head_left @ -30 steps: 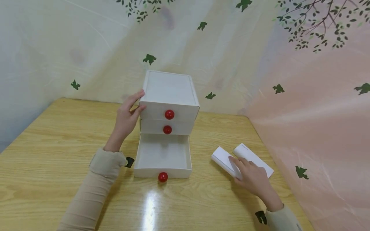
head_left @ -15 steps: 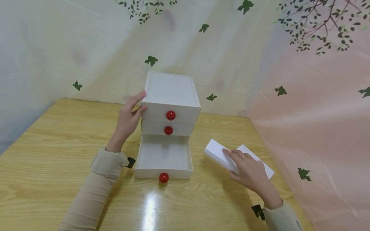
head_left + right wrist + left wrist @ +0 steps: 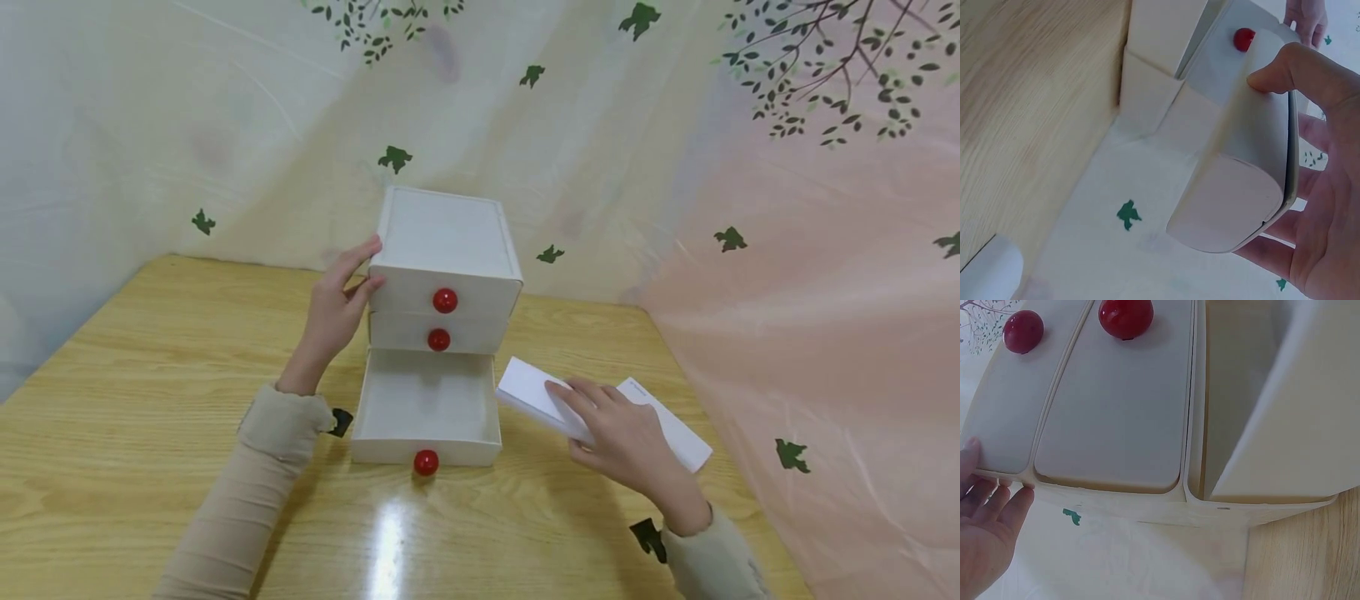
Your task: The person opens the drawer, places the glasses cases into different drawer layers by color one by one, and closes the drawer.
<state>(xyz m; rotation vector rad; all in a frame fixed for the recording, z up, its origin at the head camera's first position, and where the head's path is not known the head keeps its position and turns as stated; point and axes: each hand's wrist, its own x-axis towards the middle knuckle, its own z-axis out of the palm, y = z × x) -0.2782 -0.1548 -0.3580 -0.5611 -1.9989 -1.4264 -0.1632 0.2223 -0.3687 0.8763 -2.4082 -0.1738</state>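
Note:
A white cabinet (image 3: 450, 233) of three drawers with red ball knobs stands on the table. Its bottom drawer (image 3: 461, 452) is pulled out and shows a bare floor; the upper two are closed. My left hand (image 3: 333, 312) grips the cabinet's upper left corner, thumb on the front face and fingers along the side (image 3: 988, 540). Right of the open drawer, my right hand (image 3: 626, 433) holds a white glasses case (image 3: 528, 387) above the table. The right wrist view shows the thumb on one face of the case (image 3: 1229, 200) and fingers on the opposite face.
A second white case (image 3: 678, 433) with small print lies on the table behind my right hand, partly covered by it. The wooden table (image 3: 150, 400) meets a printed cloth backdrop (image 3: 300, 150) at the back and right.
My right hand has lifted the glasses case off the table and carried it left toward the pulled-out drawer. The left hand stays on the cabinet corner.

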